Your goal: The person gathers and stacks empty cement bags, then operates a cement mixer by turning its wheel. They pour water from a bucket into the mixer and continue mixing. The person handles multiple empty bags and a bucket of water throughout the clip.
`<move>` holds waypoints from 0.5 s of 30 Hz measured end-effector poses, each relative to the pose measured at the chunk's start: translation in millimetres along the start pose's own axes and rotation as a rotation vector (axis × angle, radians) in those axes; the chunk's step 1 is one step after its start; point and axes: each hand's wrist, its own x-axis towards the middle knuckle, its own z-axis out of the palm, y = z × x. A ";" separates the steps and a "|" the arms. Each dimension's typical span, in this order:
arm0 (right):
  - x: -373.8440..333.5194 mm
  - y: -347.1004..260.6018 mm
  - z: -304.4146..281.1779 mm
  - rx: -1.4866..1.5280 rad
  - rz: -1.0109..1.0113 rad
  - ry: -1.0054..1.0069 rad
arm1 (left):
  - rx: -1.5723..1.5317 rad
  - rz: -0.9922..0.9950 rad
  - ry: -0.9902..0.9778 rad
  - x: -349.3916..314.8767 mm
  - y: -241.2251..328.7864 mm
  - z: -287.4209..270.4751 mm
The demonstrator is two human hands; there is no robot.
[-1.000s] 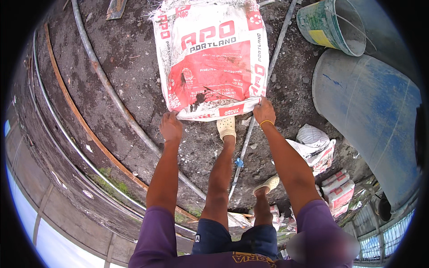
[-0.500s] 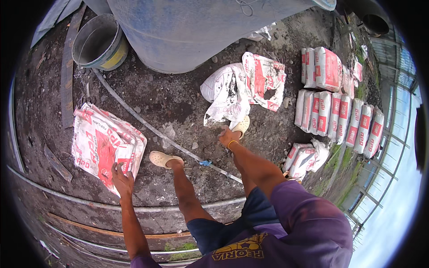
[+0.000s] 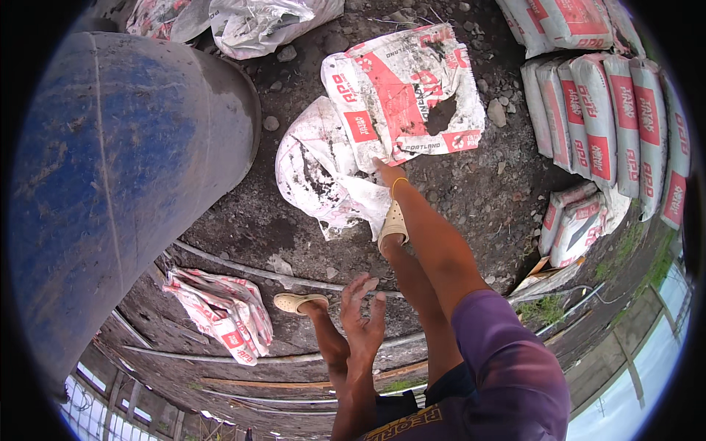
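A flat, empty paper cement sack (image 3: 393, 103), red and white with a dark torn hole, lies on the dirt. My right hand (image 3: 384, 173) reaches forward and is closed on its near edge; the fingertips are partly hidden. Against its left side is a crumpled whitish sack (image 3: 312, 151) smeared with dark dirt, its loose end just under my right wrist. My left hand (image 3: 362, 314) is raised in front of my shins, fingers apart and holding nothing. To its left, a stack of folded empty sacks (image 3: 220, 305) rests on the ground.
A large blue drum (image 3: 132, 162) fills the left side. Full cement sacks (image 3: 592, 103) stand in a row at the right, with smaller bundles (image 3: 577, 228) nearer. Metal pipes (image 3: 294, 359) cross the ground by my feet. Another whitish sack (image 3: 257, 29) lies at the far side.
My left hand has come off the stack of folded sacks and moved right, before my legs. My right hand has shifted from the crumpled sack to the flat sack's edge. The view has turned.
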 end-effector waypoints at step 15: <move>-430.0 -83.4 -277.1 -0.049 -1.017 -0.134 | -0.231 -0.339 0.137 149.6 81.7 -68.3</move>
